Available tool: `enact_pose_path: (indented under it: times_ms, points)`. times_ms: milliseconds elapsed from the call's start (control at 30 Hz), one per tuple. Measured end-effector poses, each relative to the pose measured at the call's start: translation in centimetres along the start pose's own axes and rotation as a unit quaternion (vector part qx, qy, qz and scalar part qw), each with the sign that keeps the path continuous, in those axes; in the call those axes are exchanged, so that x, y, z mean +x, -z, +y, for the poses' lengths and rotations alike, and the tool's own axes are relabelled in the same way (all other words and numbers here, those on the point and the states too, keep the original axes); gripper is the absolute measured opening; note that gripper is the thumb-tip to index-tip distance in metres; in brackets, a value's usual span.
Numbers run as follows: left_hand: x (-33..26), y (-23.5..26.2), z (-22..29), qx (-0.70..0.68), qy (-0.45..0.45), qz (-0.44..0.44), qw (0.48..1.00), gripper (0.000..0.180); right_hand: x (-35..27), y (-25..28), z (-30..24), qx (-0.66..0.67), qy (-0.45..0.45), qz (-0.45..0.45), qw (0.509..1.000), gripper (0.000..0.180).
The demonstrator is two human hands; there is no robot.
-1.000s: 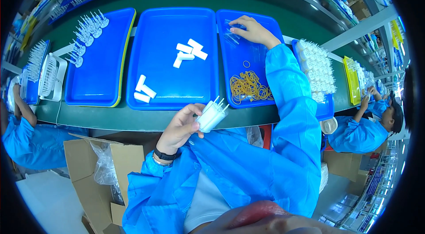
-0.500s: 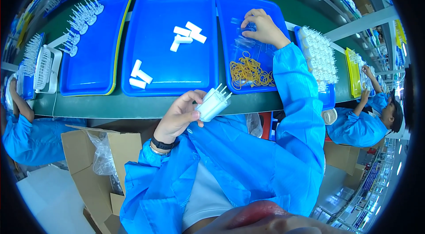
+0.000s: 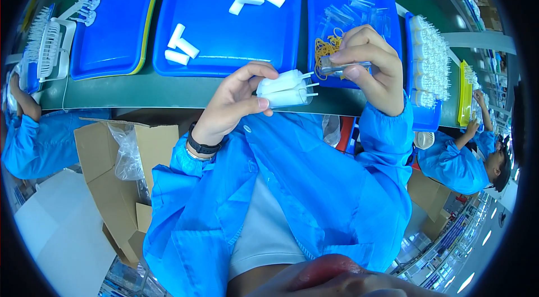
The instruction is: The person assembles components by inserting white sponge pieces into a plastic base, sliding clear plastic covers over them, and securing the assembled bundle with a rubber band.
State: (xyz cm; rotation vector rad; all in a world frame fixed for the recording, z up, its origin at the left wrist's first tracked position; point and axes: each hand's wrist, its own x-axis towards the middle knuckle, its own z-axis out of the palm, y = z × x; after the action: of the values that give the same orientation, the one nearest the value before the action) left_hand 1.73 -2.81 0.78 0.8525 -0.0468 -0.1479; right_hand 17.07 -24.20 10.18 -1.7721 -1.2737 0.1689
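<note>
My left hand (image 3: 236, 97) is closed around a bundle of white cylinders (image 3: 283, 89) with thin white prongs pointing right; a clear piece seems to wrap its right end. To its right, my right hand (image 3: 373, 67) pinches a clear plastic piece (image 3: 345, 67) between thumb and fingers, over the front of the right blue tray (image 3: 393, 33). Behind that hand lie yellow rubber bands (image 3: 325, 50), partly hidden by it. More clear plastic pieces (image 3: 351, 8) are scattered farther back in the same tray.
The middle blue tray (image 3: 224, 27) holds several loose white cylinders (image 3: 247, 0). Pronged white parts stand in the left blue tray (image 3: 112, 39). Dense white pronged parts (image 3: 429, 61) fill a tray at right. An open cardboard box (image 3: 106, 156) stands below left. Co-workers sit on both sides.
My right hand has come back toward me from the clear pieces, now carrying one. The bundle in my left hand has turned so its prongs point more to the right. The view has shifted.
</note>
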Motion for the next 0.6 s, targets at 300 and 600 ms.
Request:
enact_pose_path:
  times_ms: [300, 600]
  points:
    - [0.2, -0.3, 0.0, 0.047, -0.013, -0.002, 0.999, 0.029, -0.4, -2.6, -1.2, -0.014, 0.039, 0.027, 0.999, 0.035]
    - [0.8, -1.6, 0.2, 0.163, -0.057, 0.057, 0.983, 0.031, -0.4, -4.7, -1.4, 0.019, 0.012, 0.099, 0.995, 0.043]
